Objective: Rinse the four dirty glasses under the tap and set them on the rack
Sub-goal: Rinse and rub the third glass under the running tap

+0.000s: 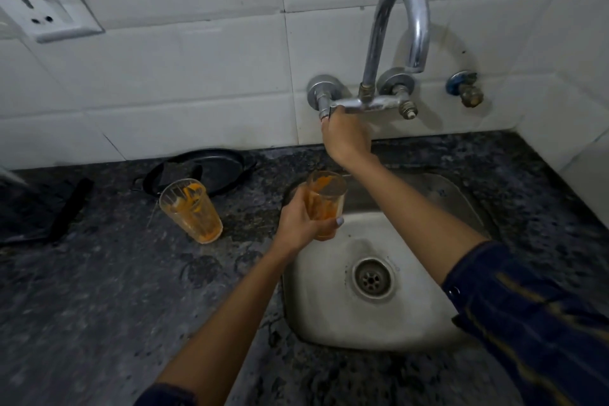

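Head view shows the left hand point(301, 222) wrapped round a glass point(324, 204) smeared orange, held over the sink point(428, 316) edge; the right hand point(344, 137) grips the tap handle point(333, 109), no water running; a second dirty glass point(191, 209) stands on the counter point(99, 290). Risk, as I judge it: the held glass sits left of the spout point(417, 43), so water could miss it; a wet grip may slip.

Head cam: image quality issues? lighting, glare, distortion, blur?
Head view: dim and uneven, dark granite counter underexposed against brighter wall tiles; specular glare on the chrome tap spout; soft tap shadow on the tiles beside it; wide-angle bowing of grout lines and the socket at the edges; held glass and left hand reasonably sharp, corners soft.
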